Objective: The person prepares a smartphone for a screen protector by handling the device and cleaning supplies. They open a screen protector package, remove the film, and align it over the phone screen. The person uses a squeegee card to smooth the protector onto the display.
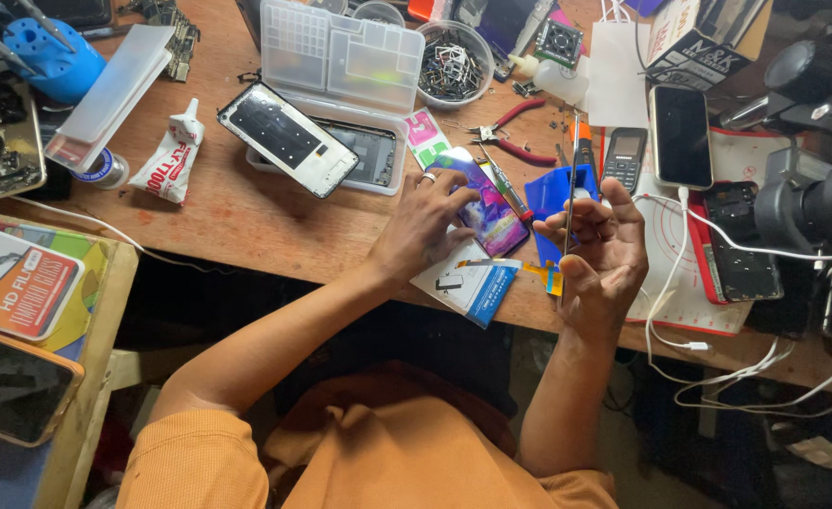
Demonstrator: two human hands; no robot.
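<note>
Tweezers (568, 203), thin metal w/ dark shafts, sit upright in the right hand (597, 253), pinched between thumb and fingertips, palm turned up so the tips point up and away from the bench (246, 221). Grip is narrow, closed on the tool; prob. something tiny at the tips, but too small to tell. Left hand (425, 221), ring on one finger, lies flat w/ fingers spread on a glossy phone (487, 209), pressing it down on the wood so it doesn't slide. Phone's back is shiny, purple-blue, lying partly over a white-blue packet (468, 283) at the bench edge. Just beside it: a blue plastic sheet (548, 193), a screwdriver (508, 188), red-handled pliers (510, 137). Farther left a bare phone frame (287, 139) leans on a clear, ribbed parts box (341, 57). White cable (689, 283) trails off the right side.
</note>
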